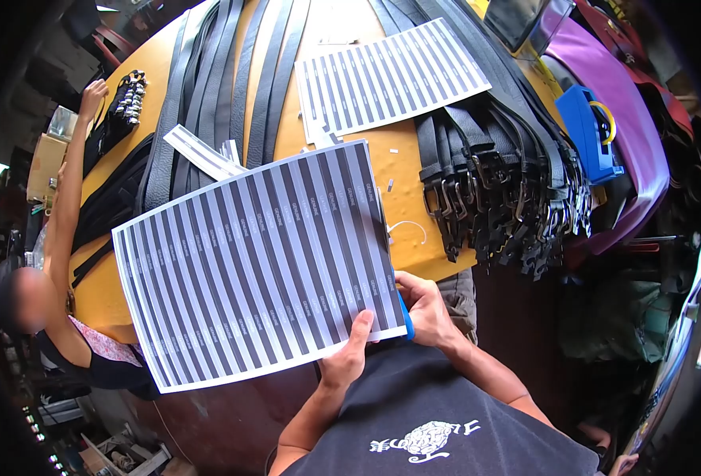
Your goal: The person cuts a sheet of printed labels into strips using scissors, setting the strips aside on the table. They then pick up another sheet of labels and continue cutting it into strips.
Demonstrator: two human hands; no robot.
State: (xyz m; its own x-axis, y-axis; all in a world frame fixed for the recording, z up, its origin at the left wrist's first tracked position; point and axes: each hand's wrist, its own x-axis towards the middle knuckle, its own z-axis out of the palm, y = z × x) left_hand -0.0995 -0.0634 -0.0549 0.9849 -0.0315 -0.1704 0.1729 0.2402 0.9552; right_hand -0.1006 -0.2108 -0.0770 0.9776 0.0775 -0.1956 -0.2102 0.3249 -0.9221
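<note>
My left hand [346,353] grips the lower edge of a large label sheet [247,262], thumb on top. The sheet has black and white stripes with small print reading "GENUINE". At the sheet's lower right corner, my right hand [428,311] is closed around a blue tool [405,316]; mostly covered by the sheet and fingers, its kind does not show. A second striped sheet [394,75] lies farther back on the yellow table [291,135]. Cut label strips [203,155] rest beyond the held sheet's upper edge.
Black belts with buckles [493,174] hang over the table's right edge. Long black straps [207,87] lie at the back left. A blue device with a yellow ring [588,131] stands at the right. Another person [69,238] reaches toward buckled belts [128,99] at the left.
</note>
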